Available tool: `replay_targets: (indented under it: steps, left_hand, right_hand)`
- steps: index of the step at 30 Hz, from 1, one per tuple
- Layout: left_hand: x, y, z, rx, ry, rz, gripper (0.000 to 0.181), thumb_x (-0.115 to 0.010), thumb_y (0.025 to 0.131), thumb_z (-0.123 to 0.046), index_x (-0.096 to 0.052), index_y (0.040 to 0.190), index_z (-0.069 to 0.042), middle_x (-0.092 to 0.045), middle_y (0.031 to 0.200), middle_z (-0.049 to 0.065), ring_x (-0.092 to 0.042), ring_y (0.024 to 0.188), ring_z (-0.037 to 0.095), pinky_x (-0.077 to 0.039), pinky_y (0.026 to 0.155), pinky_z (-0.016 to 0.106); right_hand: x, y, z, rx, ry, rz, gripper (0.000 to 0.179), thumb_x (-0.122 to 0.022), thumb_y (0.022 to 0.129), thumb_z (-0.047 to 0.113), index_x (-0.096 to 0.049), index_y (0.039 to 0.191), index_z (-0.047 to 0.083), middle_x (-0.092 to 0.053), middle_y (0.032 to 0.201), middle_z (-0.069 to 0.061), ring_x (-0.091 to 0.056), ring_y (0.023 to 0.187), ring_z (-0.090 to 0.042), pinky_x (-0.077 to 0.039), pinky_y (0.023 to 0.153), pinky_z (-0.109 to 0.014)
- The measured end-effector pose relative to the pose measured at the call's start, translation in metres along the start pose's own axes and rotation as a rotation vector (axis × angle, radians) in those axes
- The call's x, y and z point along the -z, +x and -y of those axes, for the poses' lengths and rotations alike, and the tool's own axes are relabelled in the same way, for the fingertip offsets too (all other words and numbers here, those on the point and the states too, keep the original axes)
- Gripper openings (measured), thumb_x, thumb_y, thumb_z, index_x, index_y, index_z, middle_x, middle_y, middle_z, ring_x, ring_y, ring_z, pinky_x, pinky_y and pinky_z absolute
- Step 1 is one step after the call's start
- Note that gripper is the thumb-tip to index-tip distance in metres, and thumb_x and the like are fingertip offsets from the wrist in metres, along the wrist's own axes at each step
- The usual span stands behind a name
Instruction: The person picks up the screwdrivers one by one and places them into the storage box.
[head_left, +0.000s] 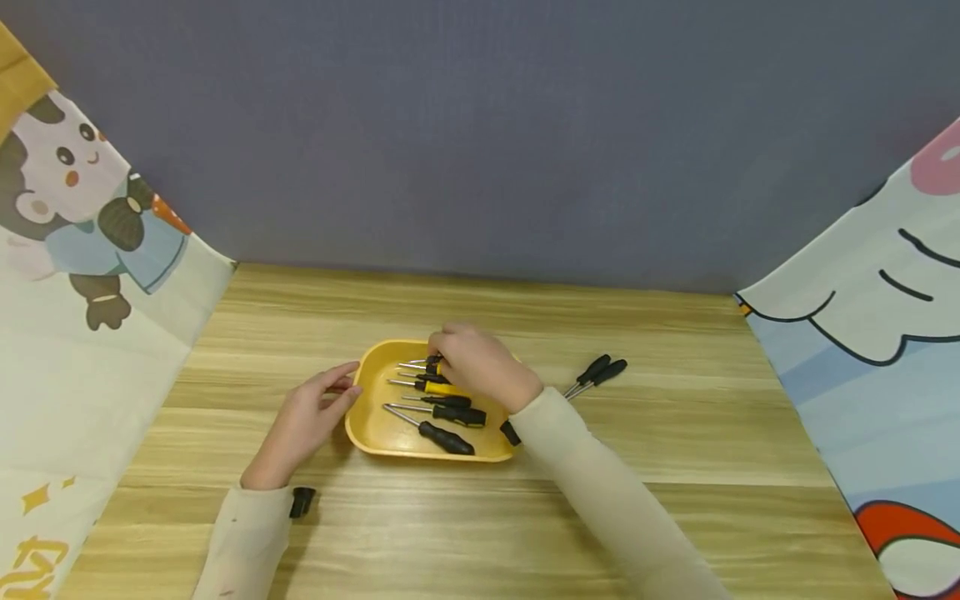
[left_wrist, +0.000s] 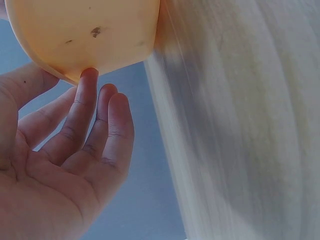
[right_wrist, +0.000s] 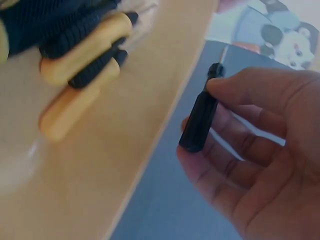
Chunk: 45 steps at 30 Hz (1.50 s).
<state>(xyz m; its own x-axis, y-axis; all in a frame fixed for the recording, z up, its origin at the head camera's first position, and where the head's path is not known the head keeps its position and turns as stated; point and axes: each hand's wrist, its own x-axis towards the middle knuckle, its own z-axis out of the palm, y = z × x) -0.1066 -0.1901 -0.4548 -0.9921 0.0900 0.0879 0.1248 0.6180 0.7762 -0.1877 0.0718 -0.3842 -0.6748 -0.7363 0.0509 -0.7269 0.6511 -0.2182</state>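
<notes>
A yellow tray stands on the table with several screwdrivers lying in it, some black-handled, some yellow and black. My left hand is at its left end. There, the thumb lies at the rim and one finger presses the outer wall of the tray; the other fingers stand loosely off it. My right hand is over the tray's far right part. Between thumb and fingertips it pinches a small black-handled screwdriver, right beside the rim in the right wrist view. Nearby lie yellow handles inside the tray.
Two black-handled screwdrivers lie on the table right of the tray, their shafts partly behind the right sleeve. A grey wall rises behind the table. Printed cartoon panels border both sides.
</notes>
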Motion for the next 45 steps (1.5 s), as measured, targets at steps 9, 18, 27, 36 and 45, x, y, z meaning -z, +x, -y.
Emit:
replay_targets:
  steps: [9,18,27,36,45]
  left_hand:
    - [0.001,0.001,-0.002,0.003,0.001,0.0,0.042,-0.063,0.101,-0.014,-0.055,0.14,0.001,-0.067,0.115,0.018,-0.063,0.108,0.031,-0.058,0.09,0.044]
    - [0.001,0.001,-0.003,-0.002,0.0,0.0,0.042,-0.064,0.1,-0.01,-0.056,0.139,0.002,-0.067,0.113,0.017,-0.064,0.107,0.03,-0.059,0.089,0.041]
    - [0.001,0.001,-0.002,0.004,-0.004,0.003,0.042,-0.064,0.1,-0.01,-0.055,0.139,0.002,-0.066,0.113,0.017,-0.064,0.106,0.031,-0.059,0.089,0.04]
    - [0.001,0.0,-0.002,0.006,0.002,0.002,0.042,-0.064,0.1,-0.011,-0.056,0.139,0.002,-0.067,0.114,0.017,-0.064,0.107,0.031,-0.058,0.089,0.042]
    - [0.0,0.0,-0.001,0.013,0.002,0.005,0.043,-0.063,0.101,-0.013,-0.055,0.14,0.001,-0.066,0.114,0.017,-0.063,0.107,0.031,-0.058,0.09,0.043]
  right_hand:
    - [-0.027,0.017,0.012,-0.141,-0.075,0.167,0.01,-0.063,0.097,0.007,-0.07,0.103,0.008,-0.062,0.097,-0.007,-0.062,0.086,-0.019,-0.057,0.061,-0.028]
    - [-0.041,0.019,0.014,-0.161,-0.123,0.213,0.017,-0.064,0.098,0.009,-0.069,0.114,0.008,-0.065,0.104,-0.009,-0.064,0.09,-0.022,-0.06,0.066,-0.029]
    - [-0.031,0.014,0.015,-0.162,-0.144,0.183,0.016,-0.062,0.098,0.009,-0.071,0.111,0.011,-0.064,0.102,-0.007,-0.061,0.087,-0.022,-0.06,0.066,-0.033]
    - [-0.004,-0.009,0.007,-0.102,-0.132,0.06,0.021,-0.073,0.093,0.017,-0.073,0.113,0.012,-0.065,0.098,-0.001,-0.062,0.085,-0.017,-0.058,0.073,-0.032]
    - [0.012,-0.041,-0.015,-0.09,-0.038,-0.031,0.023,-0.073,0.094,0.018,-0.072,0.116,0.011,-0.067,0.109,-0.001,-0.064,0.095,-0.018,-0.058,0.083,-0.031]
